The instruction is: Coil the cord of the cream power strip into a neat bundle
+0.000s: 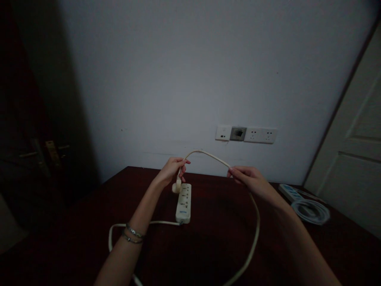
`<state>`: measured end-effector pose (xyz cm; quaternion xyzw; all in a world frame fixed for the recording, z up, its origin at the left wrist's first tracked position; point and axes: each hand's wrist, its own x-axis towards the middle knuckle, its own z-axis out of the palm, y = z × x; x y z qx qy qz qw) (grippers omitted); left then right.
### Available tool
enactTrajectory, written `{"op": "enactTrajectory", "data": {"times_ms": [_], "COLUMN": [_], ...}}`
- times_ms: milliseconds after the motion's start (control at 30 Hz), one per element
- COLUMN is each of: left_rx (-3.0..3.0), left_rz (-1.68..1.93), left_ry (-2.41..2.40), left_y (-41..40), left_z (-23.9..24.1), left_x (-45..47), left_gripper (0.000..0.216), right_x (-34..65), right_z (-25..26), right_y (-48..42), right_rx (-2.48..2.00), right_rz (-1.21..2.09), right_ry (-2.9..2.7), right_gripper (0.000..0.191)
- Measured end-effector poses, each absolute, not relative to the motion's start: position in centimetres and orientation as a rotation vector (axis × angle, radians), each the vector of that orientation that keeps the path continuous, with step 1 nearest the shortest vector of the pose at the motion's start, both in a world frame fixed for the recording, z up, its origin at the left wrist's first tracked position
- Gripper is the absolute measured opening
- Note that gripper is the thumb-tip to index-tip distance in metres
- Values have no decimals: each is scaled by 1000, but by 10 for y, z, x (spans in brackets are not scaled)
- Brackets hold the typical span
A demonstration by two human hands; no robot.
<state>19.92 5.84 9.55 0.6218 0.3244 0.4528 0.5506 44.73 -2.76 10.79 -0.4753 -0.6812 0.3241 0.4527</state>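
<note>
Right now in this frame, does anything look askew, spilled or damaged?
Mostly minor: faint dark scuffs mark the otherwise plain wall just above the table, and one grey plate looks mismatched among white ones. The cord shows no clear damage, though the picture is dim.

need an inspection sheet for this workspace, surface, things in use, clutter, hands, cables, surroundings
Surface: dark reddish table, dimly lit.
Things in use: power strip lying flat; pale plug on the cream cable.
Clutter: second strip and white coil, at right.
Hands: left hand holds the cream cable near the plug; right hand pinches it farther along.
Cables: cream cable arches between them, then leaves the frame below.
Surroundings: wall with sockets.
</note>
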Motion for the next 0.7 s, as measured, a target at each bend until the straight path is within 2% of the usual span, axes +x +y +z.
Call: {"op": "enactTrajectory", "data": {"times_ms": [233, 467, 533, 633, 700], "left_rx": [2041, 2843, 3002, 3208, 3259], "left_rz": [371, -99, -35, 258, 414], "left_ry": [943, 873, 901, 838, 781], "left_y": [40, 0, -10, -15, -13], "left_z": [83, 82, 83, 87, 91], "left_x": [220, 253, 256, 255, 252], "left_gripper": [28, 13, 19, 31, 29], "right_x": [452, 428, 418, 409, 410], "right_z": [96, 86, 83, 79, 79], "right_y": [-12, -8, -8, -7, -5], "right_rx": [-997, -992, -1012, -1018, -998], "right_rz": [866, 1009, 1053, 1138, 1163], "right_ry": [-1286, -1278, -1343, -1388, -1375], "right_gripper": [40, 42, 42, 41, 40]}}
